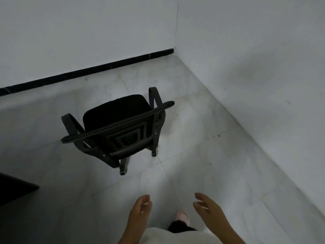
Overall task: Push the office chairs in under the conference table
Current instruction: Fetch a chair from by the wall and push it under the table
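A black office chair [116, 127] with two armrests stands on the pale tiled floor, its backrest turned toward me and its seat facing the far wall. A dark corner of the conference table [14, 189] shows at the left edge, apart from the chair. My left hand [140, 210] and my right hand [207, 208] are raised low in the view, fingers apart, holding nothing. Both hands are well short of the chair's backrest and touch nothing.
A white wall with a black skirting strip [88, 71] runs behind the chair. A second white wall [255, 76] closes the right side, meeting it in a corner. My pink shoe [182, 215] shows between my hands. Bare floor lies between me and the chair.
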The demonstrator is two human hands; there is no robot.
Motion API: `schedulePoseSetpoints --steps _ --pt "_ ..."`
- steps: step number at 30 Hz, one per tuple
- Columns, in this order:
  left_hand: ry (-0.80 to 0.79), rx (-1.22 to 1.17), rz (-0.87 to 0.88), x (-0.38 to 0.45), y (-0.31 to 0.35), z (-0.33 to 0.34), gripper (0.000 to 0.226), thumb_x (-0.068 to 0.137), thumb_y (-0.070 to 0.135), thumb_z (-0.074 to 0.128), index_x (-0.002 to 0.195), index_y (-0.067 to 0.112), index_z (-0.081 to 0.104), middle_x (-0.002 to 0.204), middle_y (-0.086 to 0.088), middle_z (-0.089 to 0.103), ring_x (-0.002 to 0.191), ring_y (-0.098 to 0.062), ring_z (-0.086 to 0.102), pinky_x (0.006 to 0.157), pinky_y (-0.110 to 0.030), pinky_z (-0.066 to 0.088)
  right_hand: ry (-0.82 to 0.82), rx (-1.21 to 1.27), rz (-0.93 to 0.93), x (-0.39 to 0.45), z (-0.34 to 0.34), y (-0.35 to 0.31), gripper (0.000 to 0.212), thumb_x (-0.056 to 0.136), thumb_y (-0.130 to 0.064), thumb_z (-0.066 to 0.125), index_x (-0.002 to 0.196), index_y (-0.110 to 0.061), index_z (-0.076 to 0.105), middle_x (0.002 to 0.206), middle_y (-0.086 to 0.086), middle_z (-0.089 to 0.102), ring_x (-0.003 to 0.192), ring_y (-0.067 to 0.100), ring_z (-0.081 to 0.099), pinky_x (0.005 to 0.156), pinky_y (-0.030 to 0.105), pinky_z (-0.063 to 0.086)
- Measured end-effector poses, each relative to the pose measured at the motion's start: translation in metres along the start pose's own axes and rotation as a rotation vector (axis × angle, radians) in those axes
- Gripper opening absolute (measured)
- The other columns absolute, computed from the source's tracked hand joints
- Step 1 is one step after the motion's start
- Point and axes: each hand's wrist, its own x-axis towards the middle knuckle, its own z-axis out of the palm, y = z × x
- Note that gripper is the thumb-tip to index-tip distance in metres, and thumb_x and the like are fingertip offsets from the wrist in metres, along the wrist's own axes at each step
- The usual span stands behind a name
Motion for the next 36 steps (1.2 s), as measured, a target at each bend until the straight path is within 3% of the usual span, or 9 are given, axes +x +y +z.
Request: schedulePoseSetpoints --steps 5,8,11,17,21,24,27,31,36 --pt "0.151 -0.194 0.059 0.022 0.067 0.025 0.018 0.092 0.003 0.043 0.094 0.018 0.054 0.096 0.001 0.055 0.091 -0.018 0.053 0.073 -0.022 0.043 -0.066 -0.104 -0.185 0.085 -0.054 -0.045 0.042 0.085 -0.037 0.052 0.123 -0.02 0.047 0.119 -0.003 0.053 0.097 0.007 0.05 0.082 0.014 0.039" --pt "0.289 -0.216 0.1 0.033 0.095 0.018 0.015 0.092 0.006 0.044 0.099 0.015 0.054 0.105 -0.005 0.056 0.098 -0.022 0.054 0.084 -0.033 0.042 -0.064 -0.136 -0.266 0.129 -0.067 -0.071 0.038 0.088 -0.023 0.054 0.123 -0.011 0.049 0.126 0.008 0.054 0.106 0.016 0.052 0.089 0.022 0.039" --pt "0.414 -0.179 0.135 0.053 0.122 0.005 0.015 0.092 0.01 0.044 0.102 0.017 0.052 0.105 -0.003 0.056 0.101 -0.022 0.054 0.089 -0.034 0.043 -0.006 -0.269 -0.474 0.167 -0.066 -0.109 0.062 0.079 -0.051 0.044 0.122 -0.007 0.051 0.127 0.011 0.052 0.117 0.022 0.047 0.097 0.026 0.033" --pt "0.697 0.264 0.494 0.105 0.182 -0.034 0.014 0.087 0.021 0.055 0.099 0.014 0.06 0.091 0.01 0.056 0.081 -0.002 0.055 0.064 -0.002 0.043 0.345 -0.479 -1.038 0.246 -0.041 -0.197 0.055 0.088 -0.058 0.03 0.108 -0.013 0.053 0.115 0.011 0.055 0.112 0.023 0.043 0.096 0.033 0.032" --pt "0.576 0.893 0.464 0.157 0.194 -0.065 0.078 0.085 0.068 0.013 0.084 0.014 0.07 0.079 0.002 0.071 0.076 -0.01 0.065 0.068 -0.031 0.054 0.288 -0.709 -1.078 0.297 -0.024 -0.213 0.073 0.088 -0.063 0.019 0.074 -0.013 0.07 0.083 0.005 0.072 0.084 0.02 0.064 0.081 0.03 0.036" --pt "0.399 1.058 0.285 0.179 0.194 -0.068 0.064 0.073 0.069 0.029 0.071 0.023 0.073 0.067 0.009 0.071 0.057 -0.008 0.067 0.055 -0.02 0.053 0.308 -0.694 -1.187 0.318 -0.025 -0.21 0.071 0.087 -0.061 0.025 0.056 -0.013 0.066 0.056 0.0 0.066 0.052 0.015 0.061 0.061 0.018 0.034" --pt "0.377 1.056 0.332 0.194 0.201 -0.055 0.053 0.067 0.063 0.037 0.067 0.024 0.073 0.065 0.011 0.069 0.053 -0.006 0.064 0.05 -0.013 0.047 0.344 -0.686 -1.287 0.343 -0.037 -0.213 0.068 0.087 -0.059 0.03 0.046 -0.013 0.059 0.045 0.001 0.057 0.041 0.017 0.052 0.055 0.02 0.026" --pt "0.487 1.038 0.401 0.221 0.227 -0.016 0.071 0.087 0.065 0.012 0.074 0.027 0.071 0.069 0.016 0.068 0.059 -0.001 0.064 0.049 -0.01 0.046 0.302 -0.659 -1.38 0.41 -0.078 -0.233 0.07 0.086 -0.061 0.03 0.048 -0.011 0.06 0.049 0.003 0.058 0.044 0.021 0.055 0.056 0.023 0.028" --pt "0.432 1.058 0.193 0.26 0.267 0.006 0.04 0.065 0.06 0.044 0.07 0.03 0.07 0.065 0.015 0.067 0.056 -0.002 0.063 0.048 -0.015 0.049 0.161 -0.714 -1.381 0.506 -0.13 -0.283 0.07 0.084 -0.064 0.029 0.059 -0.01 0.066 0.061 0.004 0.066 0.056 0.023 0.061 0.065 0.026 0.03"
